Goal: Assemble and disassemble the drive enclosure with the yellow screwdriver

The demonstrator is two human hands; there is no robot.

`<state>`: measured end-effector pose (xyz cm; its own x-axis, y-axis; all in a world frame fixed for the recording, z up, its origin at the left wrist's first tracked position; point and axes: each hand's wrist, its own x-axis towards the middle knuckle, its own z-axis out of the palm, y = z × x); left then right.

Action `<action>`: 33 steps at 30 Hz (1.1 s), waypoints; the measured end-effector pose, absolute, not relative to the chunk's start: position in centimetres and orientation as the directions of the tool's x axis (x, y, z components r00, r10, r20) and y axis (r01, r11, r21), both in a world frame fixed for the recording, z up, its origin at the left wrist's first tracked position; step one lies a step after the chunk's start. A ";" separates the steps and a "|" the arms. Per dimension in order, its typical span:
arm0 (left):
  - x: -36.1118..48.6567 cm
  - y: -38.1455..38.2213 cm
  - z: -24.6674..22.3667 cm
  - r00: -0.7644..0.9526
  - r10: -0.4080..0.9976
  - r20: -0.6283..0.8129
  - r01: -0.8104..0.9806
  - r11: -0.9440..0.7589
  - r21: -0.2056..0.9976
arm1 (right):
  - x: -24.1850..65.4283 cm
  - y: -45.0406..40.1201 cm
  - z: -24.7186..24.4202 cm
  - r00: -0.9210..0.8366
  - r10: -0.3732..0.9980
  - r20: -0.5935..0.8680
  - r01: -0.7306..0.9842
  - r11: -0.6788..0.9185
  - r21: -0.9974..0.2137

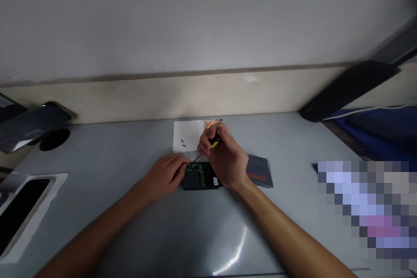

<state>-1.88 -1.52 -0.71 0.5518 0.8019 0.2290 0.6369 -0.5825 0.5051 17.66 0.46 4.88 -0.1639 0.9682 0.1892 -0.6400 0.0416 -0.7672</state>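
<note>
An opened black device with a green circuit board [202, 174] lies on the grey table. My right hand [226, 154] is wrapped round the black and yellow handle of a screwdriver [215, 140], whose thin shaft slants down to the board's upper left part. At the device's upper left corner, my left hand [167, 173] has its thumb and fingertips pressed together; whether a small part is between them is too small to tell. Behind the device is a white paper [190, 132] with several tiny black screws [183, 142] on it.
A dark flat panel [259, 171] lies just right of my right hand. A black-screened device on white paper [21, 208] is at the left edge, below a dark stand [54, 139]. A black curved object [345, 89] stands at the back right, and a blurred-out area covers the right side.
</note>
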 end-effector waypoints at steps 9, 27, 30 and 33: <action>-1.7 -1.6 -0.4 0.542 0.809 0.227 0.633 -0.570 0.524 | 17.7 0.5 4.8 -0.148 0.973 0.179 -0.617 0.051 -0.785; -1.8 -1.6 -0.5 0.553 0.801 0.228 0.646 -0.585 0.490 | 17.1 0.1 4.5 -0.191 0.961 0.202 -0.619 0.042 -0.784; -1.9 -1.6 -0.6 0.557 0.796 0.238 0.640 -0.594 0.487 | 17.1 0.1 4.6 -0.194 0.956 0.220 -0.632 0.049 -0.773; -1.9 -1.5 -0.6 0.562 0.791 0.241 0.635 -0.600 0.486 | 17.1 0.1 4.7 -0.182 0.957 0.226 -0.646 0.057 -0.762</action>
<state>-1.92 -1.54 -0.64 0.5625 0.7909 0.2411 0.6352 -0.6000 0.4863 17.14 0.14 4.70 -0.1822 0.9569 0.2261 -0.6455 0.0571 -0.7616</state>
